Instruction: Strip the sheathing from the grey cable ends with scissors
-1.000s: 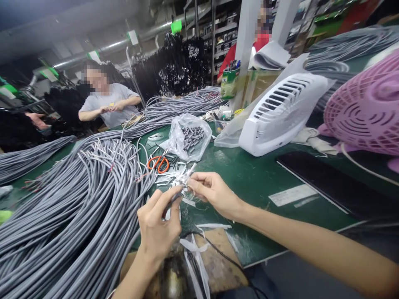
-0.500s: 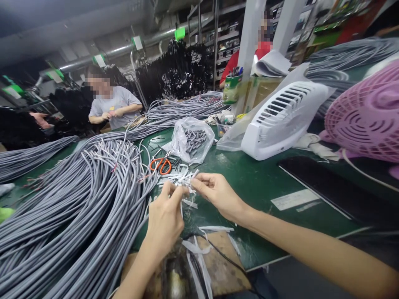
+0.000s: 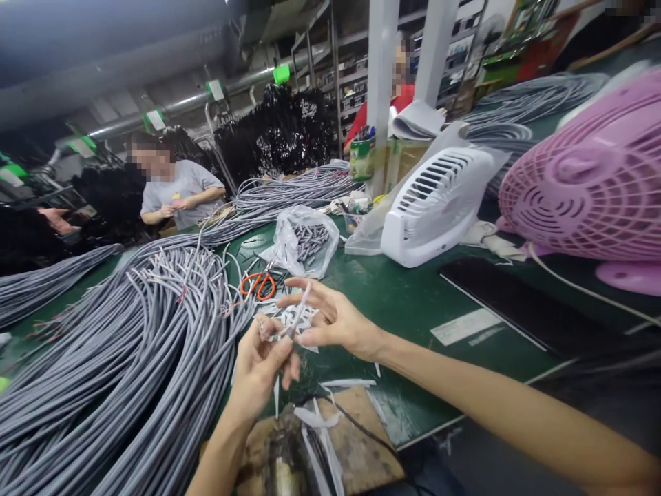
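My left hand (image 3: 262, 362) is closed, with thumb and fingers pinching the lower end of a thin pale strip (image 3: 302, 306) that slants up to the right. Around that strip curls my right hand (image 3: 335, 318), its fingers apart and its thumb close to the strip's lower end; whether it touches is hard to tell. Behind the fingers lie white strip scraps (image 3: 306, 318), partly hidden. Beyond them are orange-handled scissors (image 3: 259, 285) and a clear plastic bag (image 3: 326, 256) of short grey tube pieces (image 3: 310, 241).
A large bundle of grey cables (image 3: 149, 344) covers the left of the green table (image 3: 392, 296). To the right stand a white fan (image 3: 438, 207), a pink fan (image 3: 578, 179) and a dark flat panel (image 3: 496, 296). A brown board (image 3: 356, 441) sits at the front edge. Across the table a person (image 3: 180, 189) works.
Both hands have lifted from the white scraps and come together with a thin pale strip between them. My right hand's fingers have spread. The view has shifted slightly to the right.
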`<state>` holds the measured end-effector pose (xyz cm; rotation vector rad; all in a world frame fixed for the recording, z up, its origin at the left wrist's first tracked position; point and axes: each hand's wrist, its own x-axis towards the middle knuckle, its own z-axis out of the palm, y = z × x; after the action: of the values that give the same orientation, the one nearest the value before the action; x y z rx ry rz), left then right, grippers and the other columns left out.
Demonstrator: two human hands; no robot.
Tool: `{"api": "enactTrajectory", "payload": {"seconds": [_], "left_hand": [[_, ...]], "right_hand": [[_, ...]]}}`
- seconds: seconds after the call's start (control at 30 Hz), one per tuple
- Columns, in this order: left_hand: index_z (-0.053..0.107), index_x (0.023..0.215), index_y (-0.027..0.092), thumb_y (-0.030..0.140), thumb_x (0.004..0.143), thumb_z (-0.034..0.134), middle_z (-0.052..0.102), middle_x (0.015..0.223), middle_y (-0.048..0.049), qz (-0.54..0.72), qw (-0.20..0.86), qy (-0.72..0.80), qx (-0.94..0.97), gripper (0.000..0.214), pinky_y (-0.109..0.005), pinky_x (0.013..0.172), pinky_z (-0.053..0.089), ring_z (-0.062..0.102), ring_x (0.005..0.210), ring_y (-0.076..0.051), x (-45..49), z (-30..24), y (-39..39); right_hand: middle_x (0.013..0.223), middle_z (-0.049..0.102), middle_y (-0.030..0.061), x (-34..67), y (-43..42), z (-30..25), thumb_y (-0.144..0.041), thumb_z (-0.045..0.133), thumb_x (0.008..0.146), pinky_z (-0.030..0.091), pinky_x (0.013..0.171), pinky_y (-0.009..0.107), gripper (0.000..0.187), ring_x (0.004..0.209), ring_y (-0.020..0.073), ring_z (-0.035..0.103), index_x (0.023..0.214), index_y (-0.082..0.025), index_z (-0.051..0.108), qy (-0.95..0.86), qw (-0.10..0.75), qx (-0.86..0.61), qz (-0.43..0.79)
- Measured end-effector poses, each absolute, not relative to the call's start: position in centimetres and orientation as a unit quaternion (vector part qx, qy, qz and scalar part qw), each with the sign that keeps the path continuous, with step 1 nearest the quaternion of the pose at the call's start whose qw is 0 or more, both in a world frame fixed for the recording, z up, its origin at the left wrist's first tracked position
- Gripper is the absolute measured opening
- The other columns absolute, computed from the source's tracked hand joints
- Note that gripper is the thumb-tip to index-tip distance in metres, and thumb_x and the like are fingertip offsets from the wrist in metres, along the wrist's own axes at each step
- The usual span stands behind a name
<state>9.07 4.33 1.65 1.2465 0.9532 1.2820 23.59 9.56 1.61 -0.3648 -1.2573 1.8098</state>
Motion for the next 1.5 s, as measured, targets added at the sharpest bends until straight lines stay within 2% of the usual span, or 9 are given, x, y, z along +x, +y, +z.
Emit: {"api": "enactTrajectory", "payload": {"seconds": [0.13,0.27,0.43,0.73,1.0,1.2,1.3,1.4,1.5], "left_hand": [[0.036,0.075,0.021,0.04,0.069,0.069,0.054,0.065,0.0055,0.543,0.536,0.406,0.503,0.038,-0.011,0.029,0.022,0.033,0.032,0.001,9.1,1.4,4.3],[0.054,0.091,0.017,0.036,0.058,0.077,0.053,0.06,0.0045,0.588,0.493,0.437,0.47,0.043,-0.012,0.035,0.027,0.039,0.04,-0.002,9.4,1.4,4.5],[0.067,0.067,0.01,0.041,0.05,0.079,0.037,0.043,0.0079,0.66,0.441,0.48,0.373,0.038,-0.011,0.032,0.015,0.022,0.035,0.002,9.7,1.9,4.8],[0.068,0.061,0.011,0.034,0.045,0.083,0.048,0.049,0.004,0.729,0.405,0.448,0.322,0.032,-0.009,0.03,0.022,0.031,0.034,0.002,8.8,2.9,5.0],[0.066,0.06,0.012,0.036,0.047,0.081,0.052,0.053,0.0019,0.693,0.433,0.455,0.355,0.031,-0.009,0.03,0.022,0.035,0.037,0.0,9.4,2.6,4.8],[0.069,0.07,0.012,0.036,0.054,0.078,0.042,0.043,0.007,0.645,0.406,0.504,0.406,0.03,-0.012,0.034,0.024,0.03,0.036,-0.001,9.6,1.7,4.7],[0.071,0.078,0.013,0.032,0.056,0.076,0.052,0.048,0.0045,0.618,0.356,0.542,0.445,0.03,-0.016,0.042,0.036,0.043,0.042,-0.005,9.6,1.5,4.7],[0.071,0.068,0.013,0.032,0.059,0.073,0.062,0.057,-0.0011,0.595,0.299,0.567,0.485,0.021,-0.021,0.051,0.044,0.053,0.051,-0.011,9.6,1.5,4.6],[0.07,0.062,0.013,0.031,0.06,0.071,0.058,0.05,-0.0002,0.578,0.261,0.575,0.517,0.019,-0.021,0.046,0.04,0.048,0.046,-0.01,9.7,1.8,4.3]], "right_hand": [[0.07,0.064,0.0,23.2,9.5,1.4,-0.025,0.079,0.051,0.049,0.062,0.025,0.046,0.061,0.0111,0.06,0.091,-0.016,0.059,-0.498,0.471,-0.218,0.695],[0.065,0.063,0.0002,22.8,9.3,1.1,-0.026,0.079,0.049,0.047,0.057,0.023,0.036,0.057,0.0106,0.057,0.078,-0.015,0.062,-0.497,0.499,-0.276,0.654],[0.068,0.061,0.0017,22.8,8.9,1.0,-0.023,0.07,0.057,0.036,0.043,0.018,0.023,0.054,0.0082,0.051,0.078,-0.015,0.064,-0.528,0.52,-0.302,0.599],[0.067,0.058,0.0006,25.1,11.1,2.0,-0.028,0.067,0.061,0.033,0.042,0.018,0.02,0.051,0.0067,0.045,0.075,-0.016,0.061,-0.457,0.655,-0.334,0.501],[0.06,0.056,-0.0016,23.5,9.1,1.1,-0.03,0.068,0.062,0.018,0.035,0.017,0.029,0.037,0.0002,0.023,0.084,-0.012,0.065,-0.619,0.529,-0.333,0.476],[0.053,0.053,-0.0003,23.4,8.9,0.8,-0.027,0.055,0.072,0.023,0.037,0.017,0.02,0.042,0.004,0.031,0.067,-0.01,0.066,-0.66,0.539,-0.313,0.419],[0.05,0.05,-0.0011,23.4,8.7,0.8,-0.025,0.054,0.073,0.025,0.037,0.017,0.021,0.042,0.0044,0.031,0.064,-0.01,0.066,-0.675,0.536,-0.296,0.411],[0.051,0.054,-0.0001,23.4,8.5,0.8,-0.023,0.054,0.071,0.028,0.039,0.017,0.02,0.043,0.005,0.035,0.063,-0.011,0.067,-0.679,0.537,-0.288,0.408],[0.054,0.06,0.0015,23.4,8.4,0.8,-0.02,0.054,0.069,0.031,0.041,0.017,0.018,0.045,0.0063,0.041,0.061,-0.011,0.067,-0.68,0.548,-0.292,0.389]]}}
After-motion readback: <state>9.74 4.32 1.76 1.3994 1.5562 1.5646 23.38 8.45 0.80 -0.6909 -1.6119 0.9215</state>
